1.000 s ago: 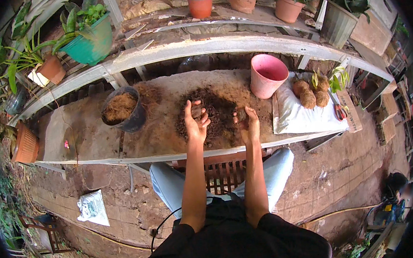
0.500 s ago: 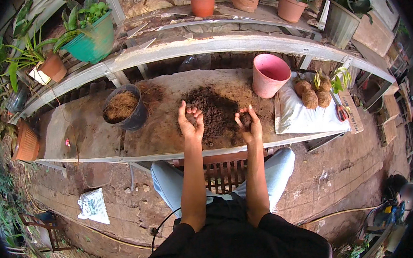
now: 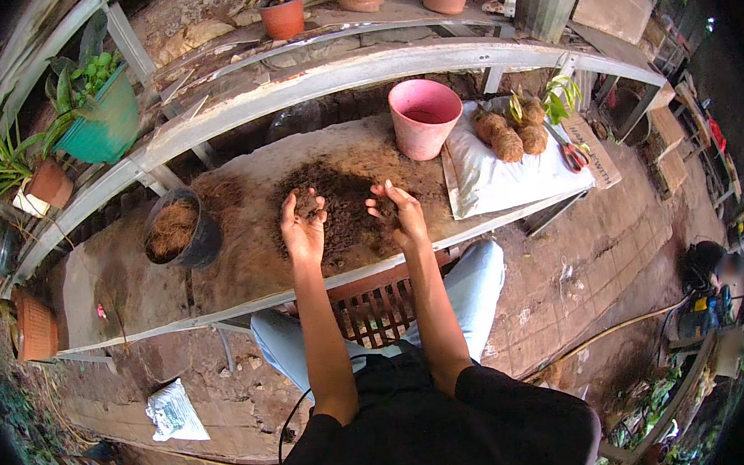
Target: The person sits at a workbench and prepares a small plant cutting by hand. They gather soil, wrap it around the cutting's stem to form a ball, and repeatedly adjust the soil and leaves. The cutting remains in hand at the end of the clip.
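A heap of dark, crumbly soil (image 3: 341, 209) lies spread on the bench in front of me. My left hand (image 3: 304, 229) is over its left side, palm up, with fingers curled around a little soil. Across from it, my right hand (image 3: 403, 214) turns inward over the heap's right side, its bent fingers and thumb closing on soil. The fingertips look dirty, and how much soil each hand holds is partly hidden. Behind the right hand stands an upright pink pot (image 3: 425, 123) with a dark inside. A black pot (image 3: 198, 242) of brown fibre sits left of the heap.
On the right, a white sack (image 3: 484, 190) carries several fibre-wrapped root balls (image 3: 505, 142) with small leaves, beside red-handled scissors (image 3: 573, 158). A metal rail (image 3: 308, 84) crosses behind the bench (image 3: 122, 274). A green planter (image 3: 103, 122) stands at the far left, a terracotta pot (image 3: 37, 324) nearer.
The view has tilted and shifted, so the bench now slopes across it. Both hands stay over the soil heap; the right hand's fingers have turned more toward the left hand.
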### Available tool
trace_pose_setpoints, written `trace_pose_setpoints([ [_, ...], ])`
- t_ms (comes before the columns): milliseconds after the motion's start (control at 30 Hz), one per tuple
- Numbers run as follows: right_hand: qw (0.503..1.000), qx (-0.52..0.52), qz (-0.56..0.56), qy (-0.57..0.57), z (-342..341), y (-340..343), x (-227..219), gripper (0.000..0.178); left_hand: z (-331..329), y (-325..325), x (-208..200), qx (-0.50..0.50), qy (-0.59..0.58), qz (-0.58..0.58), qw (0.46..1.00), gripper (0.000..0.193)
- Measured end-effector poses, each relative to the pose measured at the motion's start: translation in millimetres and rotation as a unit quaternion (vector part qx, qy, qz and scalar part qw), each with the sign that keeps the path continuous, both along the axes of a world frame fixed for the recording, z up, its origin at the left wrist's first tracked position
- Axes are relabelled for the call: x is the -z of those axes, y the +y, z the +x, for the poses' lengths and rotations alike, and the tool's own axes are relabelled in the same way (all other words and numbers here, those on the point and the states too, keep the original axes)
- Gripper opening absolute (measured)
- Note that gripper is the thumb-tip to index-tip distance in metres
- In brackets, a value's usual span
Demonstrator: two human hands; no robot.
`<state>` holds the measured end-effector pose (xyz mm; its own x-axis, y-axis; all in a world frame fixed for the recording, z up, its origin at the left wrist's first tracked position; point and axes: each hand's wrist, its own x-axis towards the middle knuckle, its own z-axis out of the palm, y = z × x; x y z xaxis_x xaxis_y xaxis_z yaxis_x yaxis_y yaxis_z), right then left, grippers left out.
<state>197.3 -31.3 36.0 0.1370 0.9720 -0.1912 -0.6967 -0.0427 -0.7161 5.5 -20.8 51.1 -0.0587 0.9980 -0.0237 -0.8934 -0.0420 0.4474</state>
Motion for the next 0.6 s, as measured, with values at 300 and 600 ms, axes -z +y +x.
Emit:
trace_pose_setpoints([
  [300, 0.995, -0.018, 0.045, 0.087, -0.2, -3.3, 1.2, 0.035, 13.1, -7.6, -17.5, -0.054, 0.061, -0.087, 0.993, 0.034],
  [600, 0.998, 0.026, 0.021, 0.054, 1.4, -6.7, -8.3, 0.020, 4.4, -5.0, 0.6, -0.008, 0.075, -0.073, 0.995, 0.046],
])
